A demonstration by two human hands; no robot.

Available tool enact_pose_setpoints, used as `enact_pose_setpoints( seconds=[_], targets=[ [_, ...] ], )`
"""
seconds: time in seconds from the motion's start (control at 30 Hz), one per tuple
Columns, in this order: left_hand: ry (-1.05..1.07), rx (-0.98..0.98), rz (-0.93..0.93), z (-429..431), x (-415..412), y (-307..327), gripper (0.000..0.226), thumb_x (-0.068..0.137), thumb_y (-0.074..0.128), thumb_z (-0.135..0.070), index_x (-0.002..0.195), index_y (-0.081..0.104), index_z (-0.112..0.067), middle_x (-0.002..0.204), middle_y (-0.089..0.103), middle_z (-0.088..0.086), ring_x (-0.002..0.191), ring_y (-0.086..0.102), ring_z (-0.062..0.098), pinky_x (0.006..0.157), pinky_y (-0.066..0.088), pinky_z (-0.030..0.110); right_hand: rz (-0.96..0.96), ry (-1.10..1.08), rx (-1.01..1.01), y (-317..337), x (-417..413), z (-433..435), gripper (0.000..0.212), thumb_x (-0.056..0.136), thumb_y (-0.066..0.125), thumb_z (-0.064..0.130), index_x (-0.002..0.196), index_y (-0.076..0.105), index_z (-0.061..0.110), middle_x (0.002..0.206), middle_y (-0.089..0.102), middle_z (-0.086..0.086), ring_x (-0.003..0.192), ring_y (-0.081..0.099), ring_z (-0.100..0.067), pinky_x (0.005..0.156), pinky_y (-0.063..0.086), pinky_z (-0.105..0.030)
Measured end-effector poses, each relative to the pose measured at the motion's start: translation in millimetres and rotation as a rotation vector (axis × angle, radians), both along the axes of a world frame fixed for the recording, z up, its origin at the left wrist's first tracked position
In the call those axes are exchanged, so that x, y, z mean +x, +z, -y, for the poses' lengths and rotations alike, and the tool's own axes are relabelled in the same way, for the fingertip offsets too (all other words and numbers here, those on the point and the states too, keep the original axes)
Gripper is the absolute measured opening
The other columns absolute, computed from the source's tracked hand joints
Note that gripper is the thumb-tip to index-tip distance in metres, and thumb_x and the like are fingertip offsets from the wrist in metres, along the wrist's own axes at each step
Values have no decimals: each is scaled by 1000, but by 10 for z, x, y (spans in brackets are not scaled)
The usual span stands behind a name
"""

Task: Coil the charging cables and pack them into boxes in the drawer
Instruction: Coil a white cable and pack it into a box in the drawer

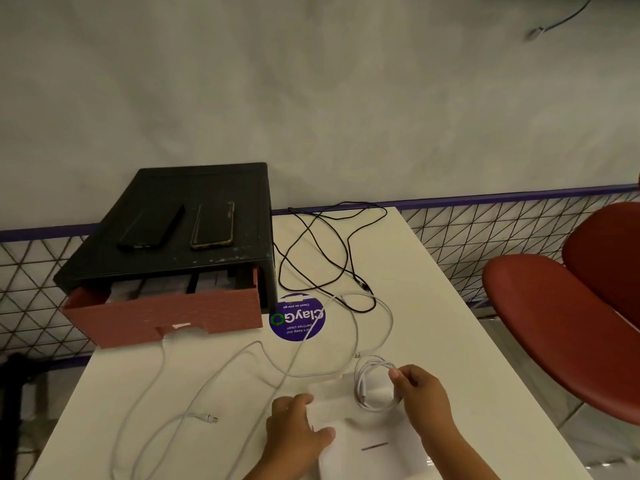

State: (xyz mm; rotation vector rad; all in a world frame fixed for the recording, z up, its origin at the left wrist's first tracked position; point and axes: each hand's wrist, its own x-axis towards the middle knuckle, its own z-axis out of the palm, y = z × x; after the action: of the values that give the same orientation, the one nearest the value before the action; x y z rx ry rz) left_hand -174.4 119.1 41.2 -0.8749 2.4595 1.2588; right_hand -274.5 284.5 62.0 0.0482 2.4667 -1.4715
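Note:
My right hand (420, 393) pinches a small coil of white cable (375, 384) over an open white box (367, 441) at the table's near edge. My left hand (294, 431) grips the left side of that box. Two loose white cables (221, 372) sprawl across the white table (433, 289). A black cable (332, 251) lies uncoiled further back. The pink drawer (166, 317) of a black cabinet (173, 237) stands pulled out, with white boxes inside.
Two phones (213, 225) lie on top of the black cabinet. A round purple sticker (298, 322) is on the table beside the drawer. Red chairs (571, 323) stand to the right of the table. A wire mesh fence runs behind.

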Motion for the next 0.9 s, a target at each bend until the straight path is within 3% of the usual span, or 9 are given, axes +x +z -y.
enact_pose_setpoints(
  seconds=[0.1,0.2,0.3,0.4,0.47,0.57,0.7,0.83,0.9],
  targets=[
    [-11,103,74,43,16,-74,54,43,64,-56,89,50,-31,111,35,-4,99,52,6,88,37,11,39,-2,-17,-63,13,-20,30,91,57,20,63,54,8,58,56,-1,57,46,-14,57,32,-27],
    [-12,106,18,100,-14,-220,32,63,74,-33,64,44,-23,92,43,-2,64,45,2,59,35,6,71,0,-45,-90,11,-17,30,91,56,17,62,54,9,57,53,1,57,44,-13,57,31,-26],
    [-2,151,-20,147,-53,-293,33,74,70,-22,59,41,-20,73,43,-2,54,38,5,48,30,10,93,-6,-70,-118,8,-16,27,91,56,16,66,57,5,59,54,0,59,45,-14,59,31,-27],
    [59,272,-12,184,-79,-269,20,82,65,-20,68,50,-19,65,44,-2,54,41,8,47,30,11,109,-17,-88,-169,14,-20,25,91,56,18,75,62,1,70,61,-7,65,49,-16,61,34,-28],
    [90,380,-24,193,-80,-243,7,84,63,-18,85,57,-21,76,53,-1,63,50,10,54,38,12,119,-34,-101,-216,14,-25,26,92,56,19,73,64,3,76,66,-12,67,52,-18,64,35,-30],
    [156,528,-48,232,-65,-273,32,76,65,-16,107,59,-19,114,59,6,94,63,17,83,50,24,136,-65,-157,-252,19,-30,26,92,56,18,71,64,4,79,68,-12,68,52,-19,67,37,-31],
    [149,503,-107,293,-61,-246,49,80,64,-9,119,48,-34,136,40,4,118,50,18,103,42,32,143,-78,-222,-266,23,-42,25,92,55,17,72,64,4,81,70,-8,73,56,-20,70,39,-31],
    [95,614,-134,345,-85,-91,72,83,62,2,141,32,-28,125,46,-5,107,53,11,79,49,17,145,-87,-235,-219,1,-55,24,92,55,20,74,62,4,79,69,-6,74,58,-23,69,37,-31],
    [49,624,-150,374,-106,-48,78,80,64,4,143,30,-27,120,51,-7,105,56,8,80,51,18,135,-95,-232,-134,-20,-56,24,93,53,20,75,61,5,77,67,-5,72,57,-22,64,35,-30]
  ],
)
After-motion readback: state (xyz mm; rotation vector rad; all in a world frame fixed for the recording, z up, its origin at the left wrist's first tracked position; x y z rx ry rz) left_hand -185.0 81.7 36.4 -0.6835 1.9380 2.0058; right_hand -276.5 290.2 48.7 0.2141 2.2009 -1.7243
